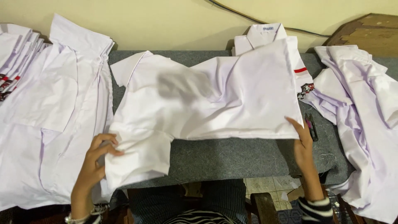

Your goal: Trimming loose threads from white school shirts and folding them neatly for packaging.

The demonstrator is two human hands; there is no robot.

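White short-sleeved cotton shirt [215,95] spread on grey felt-covered table [232,155], long axis left to right, collar end leftward. Left hand [97,159] fingers pinching sleeve; right hand [302,143] fingers gripping hem corner.

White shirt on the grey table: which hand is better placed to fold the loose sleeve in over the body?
Probably the left. The left hand already pinches the short sleeve of the white shirt at its near edge. The right hand is at the far corner of the folded body, away from that sleeve.
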